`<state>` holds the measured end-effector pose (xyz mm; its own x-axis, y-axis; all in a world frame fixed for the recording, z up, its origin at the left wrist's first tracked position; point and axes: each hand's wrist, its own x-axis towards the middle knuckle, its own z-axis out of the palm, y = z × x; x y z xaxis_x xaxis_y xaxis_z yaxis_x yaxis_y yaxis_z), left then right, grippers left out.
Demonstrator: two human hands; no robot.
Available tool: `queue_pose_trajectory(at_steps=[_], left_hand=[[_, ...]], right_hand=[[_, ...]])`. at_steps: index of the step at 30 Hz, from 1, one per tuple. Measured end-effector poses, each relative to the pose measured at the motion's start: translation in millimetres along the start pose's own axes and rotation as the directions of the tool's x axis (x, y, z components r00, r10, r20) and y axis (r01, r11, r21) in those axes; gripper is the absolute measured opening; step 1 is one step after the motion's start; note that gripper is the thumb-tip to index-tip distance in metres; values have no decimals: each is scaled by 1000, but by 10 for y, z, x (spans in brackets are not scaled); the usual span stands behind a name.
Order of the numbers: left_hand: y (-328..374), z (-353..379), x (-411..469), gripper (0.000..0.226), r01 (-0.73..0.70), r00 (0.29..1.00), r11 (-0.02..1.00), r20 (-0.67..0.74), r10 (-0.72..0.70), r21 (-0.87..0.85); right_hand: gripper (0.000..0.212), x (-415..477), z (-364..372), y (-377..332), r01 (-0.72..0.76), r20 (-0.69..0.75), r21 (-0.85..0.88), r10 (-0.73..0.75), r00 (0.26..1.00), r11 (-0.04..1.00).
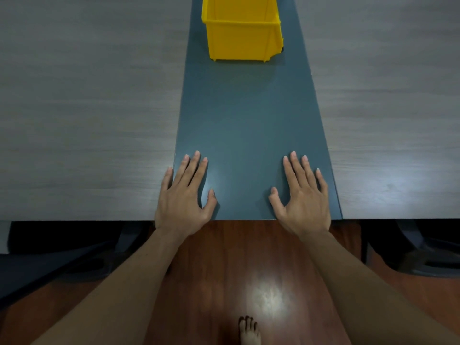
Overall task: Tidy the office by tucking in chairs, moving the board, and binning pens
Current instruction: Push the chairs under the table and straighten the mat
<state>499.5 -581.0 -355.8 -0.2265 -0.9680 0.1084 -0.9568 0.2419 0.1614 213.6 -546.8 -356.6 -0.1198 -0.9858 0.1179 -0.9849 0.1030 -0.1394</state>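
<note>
A yellow plastic bin [240, 38] stands at the far end of a dark blue-grey centre strip [249, 115] of the table. My left hand [185, 195] lies flat on the strip's near left edge, fingers spread, holding nothing. My right hand [302, 195] lies flat near the strip's right edge, fingers spread as well, palm down. No pens and no board are in view. I cannot see into the bin.
Grey wood-grain tabletops [87, 108] flank the strip on both sides. Dark chair parts [423, 252] sit under the table at right, and more dark chair parts [62, 255] at left. A red-brown wooden floor [236, 282] and a bare foot [249, 331] lie below.
</note>
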Motion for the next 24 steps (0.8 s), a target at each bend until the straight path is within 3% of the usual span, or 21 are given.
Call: queue_pose_trajectory(at_steps=[8,13,17,24], left_hand=[[7,-22,-2,78,11,1000,1000,21,-10,-12],[18,-230,37,81,26,980,997,200,-10,-76],[129,-770,79,81,130,915,985,395,-75,-114],[381,-2043,-672,76,276,898,941,401,-179,-199]], right_hand=[[83,13,-10,3,5,17,20,-5,1000,1000],[90,41,-183,-28,-29,145,94,15,989,995],[98,146,-656,-18,-100,375,217,12,927,971],[89,-280,-1825,-434,-28,450,298,-115,885,954]])
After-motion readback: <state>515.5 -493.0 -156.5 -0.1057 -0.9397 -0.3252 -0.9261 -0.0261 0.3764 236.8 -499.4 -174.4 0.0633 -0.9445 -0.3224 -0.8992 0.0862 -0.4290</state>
